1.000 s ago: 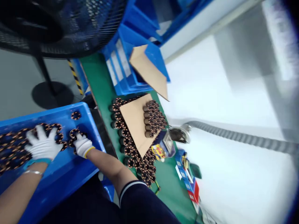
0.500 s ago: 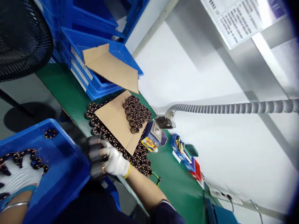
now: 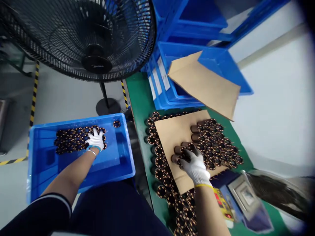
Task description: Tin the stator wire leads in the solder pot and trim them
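Observation:
My left hand [image 3: 95, 140], in a white glove, lies with fingers spread on a cluster of copper-wound coils [image 3: 71, 140] in the blue bin [image 3: 118, 164] at my left. My gloved right hand [image 3: 195, 164] is closed round a few coils [image 3: 180, 154] and rests them on the cardboard sheet [image 3: 172, 132] on the green bench [image 3: 140, 95]. Many more coils [image 3: 219, 144] stand packed on the sheet's right half. A lower layer of coils [image 3: 159, 160] shows under the sheet's edge.
A black floor fan [image 3: 81, 36] stands behind the bin. Stacked blue crates [image 3: 197, 55] with a loose cardboard piece [image 3: 204, 83] sit at the bench's far end. A small device [image 3: 246, 196] and a hose nozzle [image 3: 275, 190] lie at the near right.
My right hand has carried a handful of coils from beside the bin onto the cardboard sheet. My left hand has stayed on the coils in the bin. The view swung left.

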Demonstrator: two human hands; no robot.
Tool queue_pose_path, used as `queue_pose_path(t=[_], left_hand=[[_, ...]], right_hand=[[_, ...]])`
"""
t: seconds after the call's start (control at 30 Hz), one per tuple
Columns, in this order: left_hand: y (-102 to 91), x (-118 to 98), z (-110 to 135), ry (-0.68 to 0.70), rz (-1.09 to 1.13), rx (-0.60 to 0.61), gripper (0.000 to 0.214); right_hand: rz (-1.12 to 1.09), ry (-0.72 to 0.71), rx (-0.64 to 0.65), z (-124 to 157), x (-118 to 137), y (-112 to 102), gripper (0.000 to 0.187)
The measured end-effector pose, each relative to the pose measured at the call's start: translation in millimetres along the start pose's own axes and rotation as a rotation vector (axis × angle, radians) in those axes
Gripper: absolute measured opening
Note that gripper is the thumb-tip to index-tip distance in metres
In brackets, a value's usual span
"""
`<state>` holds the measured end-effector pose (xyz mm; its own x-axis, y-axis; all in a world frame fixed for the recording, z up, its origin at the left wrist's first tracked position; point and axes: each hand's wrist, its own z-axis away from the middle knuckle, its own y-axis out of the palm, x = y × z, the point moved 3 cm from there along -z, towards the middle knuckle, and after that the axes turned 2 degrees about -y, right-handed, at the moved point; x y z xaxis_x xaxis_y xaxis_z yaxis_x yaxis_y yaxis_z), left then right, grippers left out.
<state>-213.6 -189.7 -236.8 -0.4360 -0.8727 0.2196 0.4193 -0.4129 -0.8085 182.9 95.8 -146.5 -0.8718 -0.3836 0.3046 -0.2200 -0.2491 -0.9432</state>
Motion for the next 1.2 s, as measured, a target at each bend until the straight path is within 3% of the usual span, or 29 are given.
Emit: queue_pose_path(t=[0.17,0.37,0.57,0.77,0.97,1.1,1.2], left_hand=[[4.7,-11.4,2.8,-0.031,0.035,-0.004,0.064],[11.8,-9.8,1.7,0.017,0.141,-0.015,0.063],[10.9,1.7,5.7,0.084,0.246,-0.033,0.051],[20.3,-3.6,13.4,0.1,0.318,-0.024,0.045],[27.6,-6.4,-0.4,0.101,0.353,0.014,0.043],[20.5,-2.5,-7.9,0.125,0.395,0.02,0.041],[4.8,9.0,-0.2,0.203,0.454,0.012,0.032]], right_hand=[[-0.103,-0.051,-0.146,43.7,9.7,-8.5,0.049],[-0.307,-0.186,-0.014,87.6,50.9,8.2,0.043],[-0.189,-0.351,0.045,93.6,85.6,-1.9,0.042],[-0.16,-0.384,0.054,98.8,88.8,-3.0,0.038],[-0.186,-0.448,0.119,94.8,99.0,-1.9,0.038],[-0.234,-0.495,0.143,96.4,115.7,-10.3,0.042],[-0.274,-0.509,0.103,107.2,120.7,-19.7,0.044]])
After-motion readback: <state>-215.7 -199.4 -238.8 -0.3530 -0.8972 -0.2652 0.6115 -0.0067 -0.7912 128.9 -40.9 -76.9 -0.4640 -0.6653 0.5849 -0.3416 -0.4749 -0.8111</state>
